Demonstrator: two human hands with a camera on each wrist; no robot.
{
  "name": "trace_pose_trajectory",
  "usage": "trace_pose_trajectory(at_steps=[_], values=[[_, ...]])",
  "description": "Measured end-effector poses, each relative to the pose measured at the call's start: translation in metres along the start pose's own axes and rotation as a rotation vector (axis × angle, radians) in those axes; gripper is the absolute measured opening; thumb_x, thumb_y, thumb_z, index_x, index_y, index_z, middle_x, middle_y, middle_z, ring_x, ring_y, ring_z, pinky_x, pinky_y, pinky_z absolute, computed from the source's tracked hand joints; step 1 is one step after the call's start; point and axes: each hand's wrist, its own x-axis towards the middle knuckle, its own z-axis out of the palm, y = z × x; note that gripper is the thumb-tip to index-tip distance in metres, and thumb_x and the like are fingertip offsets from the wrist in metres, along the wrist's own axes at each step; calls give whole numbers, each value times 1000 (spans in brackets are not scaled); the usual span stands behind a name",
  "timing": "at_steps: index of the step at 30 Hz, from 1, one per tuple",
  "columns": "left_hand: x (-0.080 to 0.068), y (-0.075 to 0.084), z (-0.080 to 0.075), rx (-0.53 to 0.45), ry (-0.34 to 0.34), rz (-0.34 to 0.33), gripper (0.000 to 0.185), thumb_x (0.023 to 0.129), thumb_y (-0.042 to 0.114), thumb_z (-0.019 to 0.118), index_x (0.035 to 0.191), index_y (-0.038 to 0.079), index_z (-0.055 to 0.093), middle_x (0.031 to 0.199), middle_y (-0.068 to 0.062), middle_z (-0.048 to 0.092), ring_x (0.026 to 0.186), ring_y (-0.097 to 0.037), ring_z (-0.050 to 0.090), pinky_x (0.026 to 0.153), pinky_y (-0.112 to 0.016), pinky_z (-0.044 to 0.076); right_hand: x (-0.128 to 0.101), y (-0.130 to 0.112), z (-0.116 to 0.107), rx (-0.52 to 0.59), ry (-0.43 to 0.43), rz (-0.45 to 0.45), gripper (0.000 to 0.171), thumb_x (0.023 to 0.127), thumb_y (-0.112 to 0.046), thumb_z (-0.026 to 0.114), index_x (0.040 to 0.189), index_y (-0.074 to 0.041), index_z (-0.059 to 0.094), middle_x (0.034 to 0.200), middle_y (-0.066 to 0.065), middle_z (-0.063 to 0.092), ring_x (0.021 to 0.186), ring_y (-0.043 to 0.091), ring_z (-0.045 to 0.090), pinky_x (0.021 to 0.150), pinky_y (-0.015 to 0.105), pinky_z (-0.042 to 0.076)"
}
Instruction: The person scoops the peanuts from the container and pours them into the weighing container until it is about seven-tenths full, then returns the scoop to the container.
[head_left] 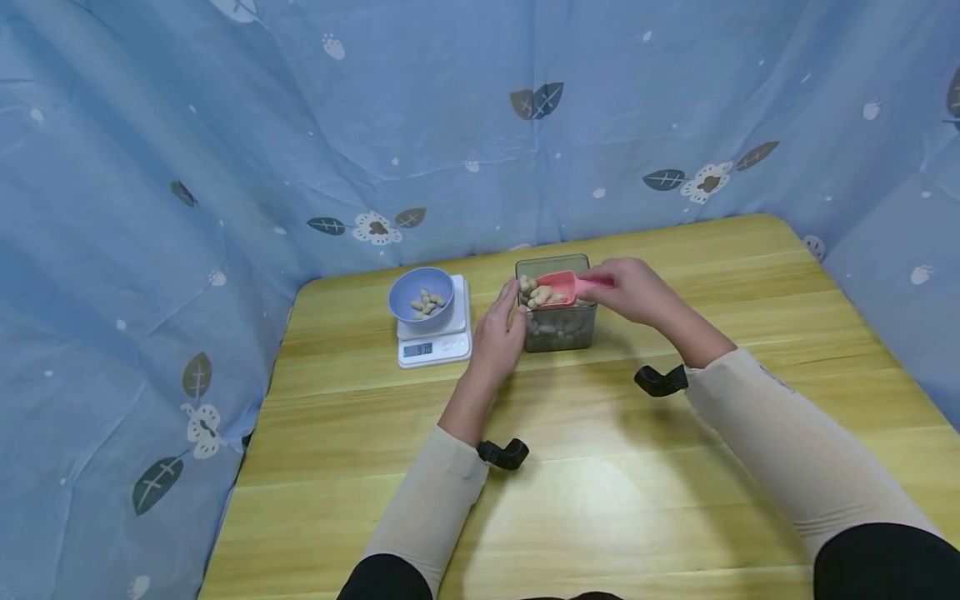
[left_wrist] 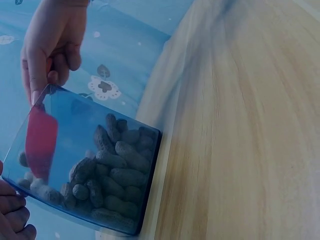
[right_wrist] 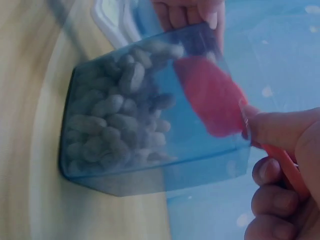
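Note:
A clear container [head_left: 562, 329] partly filled with peanuts [right_wrist: 115, 115] stands mid-table. My left hand [head_left: 498, 333] grips its left wall near the rim, where its fingers [right_wrist: 190, 12] show. My right hand [head_left: 637, 292] pinches the handle of a pink scoop [head_left: 558, 287]. The scoop is loaded with peanuts and hovers over the container's open top. Through the container wall [left_wrist: 75, 120] the scoop [left_wrist: 41, 142] shows as a red shape, with my right hand [left_wrist: 50, 45] above it. To the left, a blue bowl [head_left: 420, 325] with a few peanuts sits on a white scale [head_left: 435, 346].
The wooden table [head_left: 600, 500] is bare in front of me and to the right of the container. Blue leaf-patterned cloth [head_left: 225, 167] hangs around the table's back and sides. The scale's display is lit.

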Motion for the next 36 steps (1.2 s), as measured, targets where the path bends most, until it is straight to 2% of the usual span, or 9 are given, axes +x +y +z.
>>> trace_pose_trajectory(at_steps=[3,9,14,21,24,29,31,33,36], values=[[-1,0,-1,5,-5,5,52,105,31,37,155,21,32,160,10,28,148,-14,28,122,-35,25,-5,6,0,65,8,26,40,95,-31,65,126,-5,67,119,16,69,98,26,64,81,44,54],[-1,0,-1,17,-21,14,52,106,32,36,156,19,30,161,8,26,148,-15,27,122,-36,24,-12,13,-3,139,31,90,45,94,-36,67,128,-6,66,124,17,67,103,28,63,83,45,54],[-1,-1,-2,20,-30,6,53,106,37,34,156,19,29,162,9,25,149,-15,26,122,-36,24,-14,20,-2,186,43,99,46,94,-38,66,128,-7,66,125,17,67,109,29,63,88,47,54],[1,-8,-15,51,-76,39,58,104,45,35,158,24,23,164,10,20,150,-15,21,123,-40,22,-15,24,3,214,66,109,46,94,-36,67,128,-7,66,127,17,66,111,29,63,90,47,54],[1,-15,-29,71,-30,73,60,103,43,39,157,22,24,164,4,23,150,-18,23,123,-41,23,-15,24,4,211,68,110,46,94,-37,67,128,-7,66,128,17,65,112,29,63,90,47,54],[-1,-36,-63,122,130,104,61,102,36,45,156,15,28,163,0,24,150,-22,24,123,-44,22,-16,22,4,195,75,112,48,94,-40,66,129,-9,66,130,16,64,111,28,63,89,47,54],[-2,-49,-77,147,200,78,61,102,34,46,156,12,27,164,0,21,150,-22,23,122,-45,23,-16,21,4,191,75,112,49,93,-41,66,129,-9,65,130,16,64,111,29,62,88,47,53],[-5,-63,-91,169,251,16,63,102,33,46,157,12,24,165,1,16,151,-21,19,123,-46,22,-17,20,4,187,73,111,50,93,-43,66,130,-9,65,131,16,63,111,29,62,88,47,53],[-9,-85,-105,183,269,-97,67,102,36,45,158,12,18,166,3,9,152,-21,13,124,-45,19,-17,21,3,179,74,112,50,93,-43,66,130,-9,65,131,16,63,109,28,62,85,43,53]])
